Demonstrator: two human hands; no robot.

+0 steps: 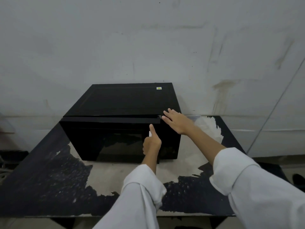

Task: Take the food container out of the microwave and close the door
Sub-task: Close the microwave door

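A black microwave [122,103] stands on a worn dark table [49,179] against the wall. Its door [105,139] is slightly ajar, with a narrow gap along the top right. My left hand [151,142] grips the white door handle at the door's right edge, thumb pointing up. My right hand [177,122] lies flat with spread fingers on the microwave's top right front corner. The food container is hidden; the dark door glass shows nothing inside.
A grey stained wall [148,38] rises right behind the microwave. The table's black coating is peeled off in pale patches [115,176]. A white patch or cloth-like shape [209,126] lies at the table's far right, behind my right forearm.
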